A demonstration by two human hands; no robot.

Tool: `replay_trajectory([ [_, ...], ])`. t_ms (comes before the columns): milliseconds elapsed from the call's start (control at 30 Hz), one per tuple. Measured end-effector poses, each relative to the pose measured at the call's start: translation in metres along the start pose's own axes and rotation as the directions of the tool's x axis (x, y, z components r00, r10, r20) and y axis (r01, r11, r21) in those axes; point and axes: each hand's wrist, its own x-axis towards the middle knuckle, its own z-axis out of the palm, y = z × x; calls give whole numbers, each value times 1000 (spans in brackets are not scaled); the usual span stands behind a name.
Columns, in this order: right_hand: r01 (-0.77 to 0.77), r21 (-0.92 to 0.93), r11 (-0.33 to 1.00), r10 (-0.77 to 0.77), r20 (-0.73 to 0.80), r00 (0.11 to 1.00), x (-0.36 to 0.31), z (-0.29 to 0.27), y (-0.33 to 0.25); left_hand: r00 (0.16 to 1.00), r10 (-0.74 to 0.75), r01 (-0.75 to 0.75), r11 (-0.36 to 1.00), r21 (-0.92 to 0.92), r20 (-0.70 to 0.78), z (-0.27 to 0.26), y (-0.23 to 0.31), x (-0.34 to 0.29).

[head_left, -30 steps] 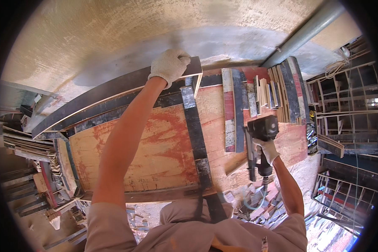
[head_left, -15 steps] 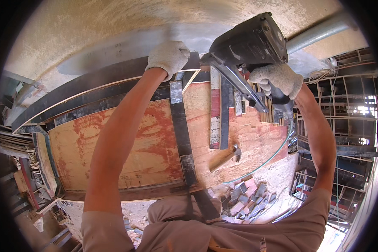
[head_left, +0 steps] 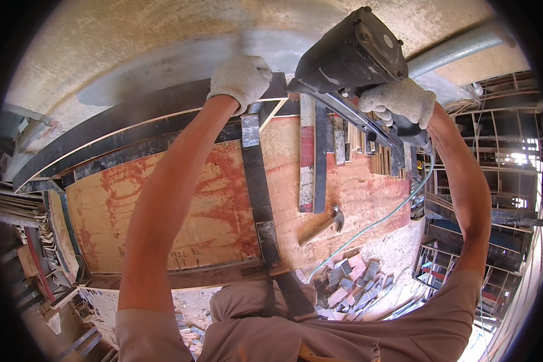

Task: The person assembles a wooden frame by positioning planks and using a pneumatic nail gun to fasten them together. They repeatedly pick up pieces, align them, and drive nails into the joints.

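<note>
My left hand (head_left: pixel 240 79), in a pale knit glove, is closed over the right end of a long, dark-faced wooden strip (head_left: pixel 133 117), its fingers curled on the far side. In my right hand (head_left: pixel 403 104), also gloved, is the handle of a black nail gun (head_left: pixel 347 57). The gun's nose meets the strip's end just right of my left hand, and its long magazine slants down to the right. A thin green air hose (head_left: pixel 374 224) runs from the handle base. Beneath lies a reddish-stained plywood panel (head_left: pixel 157 211) in a dark timber frame.
On the plywood lie a claw hammer (head_left: pixel 336 219) and several narrow wood strips (head_left: pixel 320 163). A dark crosspiece (head_left: pixel 260 199) spans the panel. Short offcuts (head_left: pixel 353 280) are heaped below it. A metal pipe (head_left: pixel 455 49) is at upper right, and timber racks (head_left: pixel 501 157) stand right.
The nail gun has tipped and shifted slightly up and left, its magazine now lying flatter. My right forearm has swung a little outward. My left hand keeps its grip on the strip.
</note>
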Motion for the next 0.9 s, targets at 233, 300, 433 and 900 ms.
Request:
replay_trajectory([
  [233,3,53,999,-5,26,1000,-1,1,-10,1000,22,-21,1000,18,-21,5,-8,5],
  [300,-6,-55,998,7,28,1000,3,-3,-9,999,26,-25,999,29,-28,5,-6,4],
  [433,16,-9,1000,-16,-22,1000,0,-6,-7,999,21,-21,999,28,-26,3,-2,2],
  [900,-3,46,999,4,-32,999,12,-8,-13,1000,10,-10,1000,1,-26,3,-4,3],
])
